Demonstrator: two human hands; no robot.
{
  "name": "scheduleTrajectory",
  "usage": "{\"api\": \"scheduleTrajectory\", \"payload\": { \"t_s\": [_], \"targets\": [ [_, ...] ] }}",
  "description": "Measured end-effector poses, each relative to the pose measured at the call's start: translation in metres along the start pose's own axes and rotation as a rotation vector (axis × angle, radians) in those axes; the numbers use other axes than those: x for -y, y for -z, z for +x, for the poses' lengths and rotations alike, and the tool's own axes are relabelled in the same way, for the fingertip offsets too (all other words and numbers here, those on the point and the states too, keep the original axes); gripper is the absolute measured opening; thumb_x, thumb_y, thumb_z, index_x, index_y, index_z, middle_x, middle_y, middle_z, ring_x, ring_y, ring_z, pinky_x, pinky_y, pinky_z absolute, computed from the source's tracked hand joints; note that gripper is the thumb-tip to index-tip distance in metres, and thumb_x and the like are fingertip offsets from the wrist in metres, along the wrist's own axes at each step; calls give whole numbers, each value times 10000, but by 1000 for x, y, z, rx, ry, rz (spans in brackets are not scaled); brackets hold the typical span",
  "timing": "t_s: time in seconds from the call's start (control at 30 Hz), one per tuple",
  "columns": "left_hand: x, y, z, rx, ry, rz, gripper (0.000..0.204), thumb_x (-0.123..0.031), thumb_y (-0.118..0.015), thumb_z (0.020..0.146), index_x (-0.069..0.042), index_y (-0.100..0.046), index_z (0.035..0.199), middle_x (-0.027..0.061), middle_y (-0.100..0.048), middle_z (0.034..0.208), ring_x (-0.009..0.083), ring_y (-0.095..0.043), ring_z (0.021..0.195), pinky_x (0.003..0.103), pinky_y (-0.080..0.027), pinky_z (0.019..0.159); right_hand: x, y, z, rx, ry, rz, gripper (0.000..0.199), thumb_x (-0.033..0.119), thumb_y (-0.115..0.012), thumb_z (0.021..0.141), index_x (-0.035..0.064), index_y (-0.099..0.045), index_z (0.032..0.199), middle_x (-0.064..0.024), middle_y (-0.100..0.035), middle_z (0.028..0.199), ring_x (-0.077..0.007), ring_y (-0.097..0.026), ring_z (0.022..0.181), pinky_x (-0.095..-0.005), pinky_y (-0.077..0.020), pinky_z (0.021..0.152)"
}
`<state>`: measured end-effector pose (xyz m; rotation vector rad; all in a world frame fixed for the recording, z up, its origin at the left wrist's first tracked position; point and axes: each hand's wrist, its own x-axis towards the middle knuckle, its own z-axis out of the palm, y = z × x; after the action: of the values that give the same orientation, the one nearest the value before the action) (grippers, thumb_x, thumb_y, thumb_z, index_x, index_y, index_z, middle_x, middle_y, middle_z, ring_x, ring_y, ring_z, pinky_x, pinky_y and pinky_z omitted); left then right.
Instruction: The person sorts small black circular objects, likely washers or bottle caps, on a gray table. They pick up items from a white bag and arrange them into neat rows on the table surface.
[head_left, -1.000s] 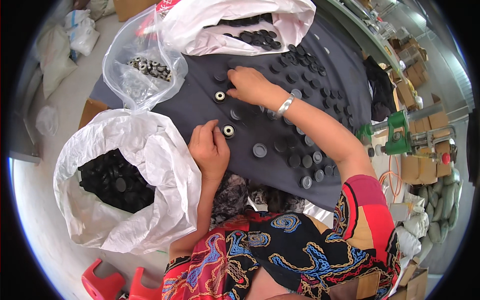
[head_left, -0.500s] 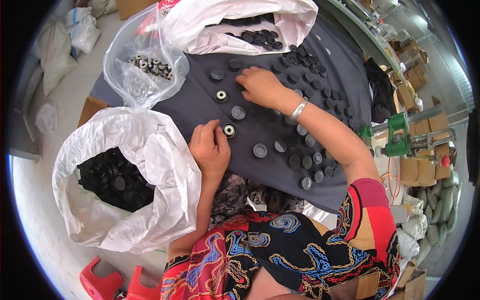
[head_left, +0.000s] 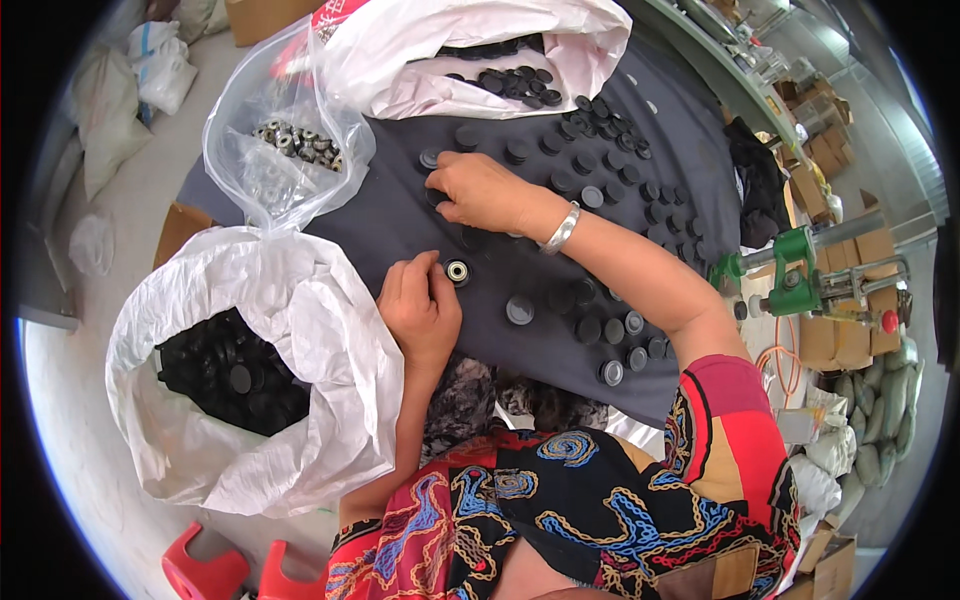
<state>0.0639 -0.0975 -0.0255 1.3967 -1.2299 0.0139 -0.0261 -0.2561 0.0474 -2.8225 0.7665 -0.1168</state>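
My right hand (head_left: 480,190) reaches across the dark cloth, fingers bent and closed around the edge of a black round cap (head_left: 436,197); part of the cap is hidden. Just beyond those fingertips lies a greyish cap (head_left: 430,159). My left hand (head_left: 418,308) rests at the near edge with its fingers curled together; whatever is inside them is hidden. Right beside its fingertips, a metal bearing (head_left: 457,271) sits in a black cap. Several more black caps (head_left: 588,330) are spread to the right, some beneath my right forearm.
A white sack (head_left: 350,400) of black caps stands at left. Behind it, a clear bag (head_left: 235,110) holds bearings. Another white sack (head_left: 385,60) with caps lies open at the far edge. A green metal tool (head_left: 790,270) is at right, red stools (head_left: 205,565) at lower left.
My right hand has moved left and slightly nearer, over the spot where a bearing showed in a cap; that bearing is now out of sight. My left hand has stayed put.
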Motion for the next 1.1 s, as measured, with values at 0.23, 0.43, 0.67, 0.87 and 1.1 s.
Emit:
{"api": "scheduleTrajectory", "payload": {
  "t_s": [0.23,0.43,0.67,0.87,1.1],
  "targets": [
    [-4,0,2,28,24,4,142,51,-629,781,3,-656,911,142,-611,752,321,-601,659,412,-475,576,-5,2,-6,-99,-3,-22,248,174,-714,783,2,-675,958,-166,-605,959,-355,-631,876,-432,-514,773],
    [-3,2,0,21,9,31,142,55,-635,779,5,-655,911,128,-611,740,300,-596,634,390,-470,553,-80,31,-4,-381,-209,-110,159,134,-647,803,24,-704,902,-184,-684,895,-365,-657,846,-432,-520,771],
    [-5,0,0,24,11,25,144,53,-641,775,-2,-660,906,114,-612,729,283,-597,624,381,-469,544,-184,55,-11,-336,-505,-29,157,91,-644,786,42,-735,904,-190,-710,879,-348,-688,871,-408,-535,803],
    [-4,3,1,9,-2,29,146,60,-634,785,-3,-650,916,113,-599,736,266,-581,604,364,-448,531,-185,37,20,-87,-598,-252,267,125,-720,778,35,-726,1029,-170,-704,861,-256,-686,793,-340,-539,746],
    [-3,1,1,-3,-17,5,149,64,-625,790,-3,-639,923,117,-593,736,262,-564,585,362,-430,518,-212,31,24,-116,-547,-106,309,85,-718,748,-4,-693,1043,-164,-690,871,-252,-684,748,-343,-564,690]
  ]
}}
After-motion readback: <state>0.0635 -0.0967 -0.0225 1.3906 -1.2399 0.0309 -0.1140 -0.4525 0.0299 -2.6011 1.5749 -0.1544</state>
